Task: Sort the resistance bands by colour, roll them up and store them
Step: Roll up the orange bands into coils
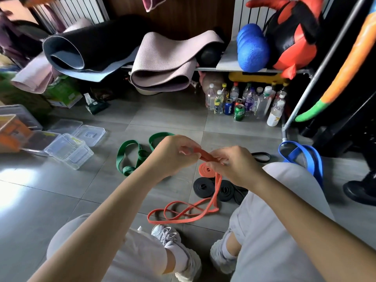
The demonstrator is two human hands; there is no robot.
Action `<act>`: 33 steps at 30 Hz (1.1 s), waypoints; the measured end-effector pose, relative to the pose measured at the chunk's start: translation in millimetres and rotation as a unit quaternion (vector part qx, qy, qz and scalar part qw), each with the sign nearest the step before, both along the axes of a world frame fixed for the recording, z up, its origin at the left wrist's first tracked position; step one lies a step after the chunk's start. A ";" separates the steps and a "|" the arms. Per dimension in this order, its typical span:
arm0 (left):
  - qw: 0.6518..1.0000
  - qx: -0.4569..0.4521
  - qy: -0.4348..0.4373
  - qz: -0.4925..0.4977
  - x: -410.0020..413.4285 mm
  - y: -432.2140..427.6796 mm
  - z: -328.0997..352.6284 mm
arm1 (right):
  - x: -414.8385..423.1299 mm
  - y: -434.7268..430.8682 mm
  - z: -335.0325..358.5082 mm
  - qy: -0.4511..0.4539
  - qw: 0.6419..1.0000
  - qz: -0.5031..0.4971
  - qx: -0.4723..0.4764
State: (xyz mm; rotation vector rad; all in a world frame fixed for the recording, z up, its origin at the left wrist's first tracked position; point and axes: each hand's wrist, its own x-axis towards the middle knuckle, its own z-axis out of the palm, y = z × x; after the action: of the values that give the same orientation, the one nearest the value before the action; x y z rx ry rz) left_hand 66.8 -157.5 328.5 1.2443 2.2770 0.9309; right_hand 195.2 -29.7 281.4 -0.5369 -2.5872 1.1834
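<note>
The right knee (289,180) hides part of the black bands (203,187)

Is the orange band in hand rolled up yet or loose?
Loose: left hand and right hand pinch one end of the orange band; the rest trails in open loops on the floor.

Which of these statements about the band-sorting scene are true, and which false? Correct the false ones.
1. The left hand and right hand both pinch the orange band. True.
2. The green bands are rolled up. False: they lie loose on the floor.
3. Two black rolls lie beside an orange roll. True.
4. The blue band sits inside the clear boxes. False: it lies loose by the person's right knee.
</note>
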 end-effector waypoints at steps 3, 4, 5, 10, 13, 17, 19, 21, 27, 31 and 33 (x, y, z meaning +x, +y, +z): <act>0.963 -0.089 0.229 -0.108 6.0 5.5 2.9 | -4.0 -4.5 3.4 -0.057 0.988 0.057 0.130; 0.947 -0.121 0.268 -0.129 9.8 9.6 3.2 | -6.1 -5.8 3.2 -0.066 0.985 0.066 0.144; 0.933 -0.154 0.294 -0.137 12.7 13.4 3.4 | -7.6 -6.7 3.3 -0.069 0.985 0.064 0.148; 0.944 -0.169 0.266 -0.102 10.5 15.3 4.7 | -1.2 -3.4 2.7 -0.008 0.997 0.023 0.075; 0.984 -0.093 0.130 -0.072 9.5 5.2 1.7 | 7.0 -1.4 1.5 0.031 0.996 -0.002 -0.084; 0.994 0.039 -0.099 0.011 7.1 -4.8 -7.1 | 12.9 -1.8 -9.2 0.080 0.979 -0.013 -0.187; 0.971 0.104 -0.212 0.043 8.4 -8.6 -12.7 | 12.4 -8.3 -10.8 0.122 0.959 -0.030 -0.255; 0.921 0.164 -0.347 0.071 12.6 -10.8 -19.7 | 9.3 -15.7 -10.8 0.154 0.939 -0.048 -0.305; 0.811 0.237 -0.527 0.087 27.2 -13.8 -33.9 | 3.1 -26.4 -16.0 0.190 0.942 -0.055 -0.273; 0.980 0.119 -0.156 0.036 13.1 -16.8 -28.2 | 5.8 -15.1 -19.5 0.105 0.987 -0.024 -0.121; 0.999 0.029 0.026 -0.030 8.2 -15.4 -16.4 | 6.0 -11.5 -16.3 0.065 0.997 0.003 -0.036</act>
State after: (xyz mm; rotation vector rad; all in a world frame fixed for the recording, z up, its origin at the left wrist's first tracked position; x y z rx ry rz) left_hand 75.1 -172.9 312.0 1.3692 2.2538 0.9607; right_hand 201.1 -41.3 265.0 -0.4495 -2.4472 1.2727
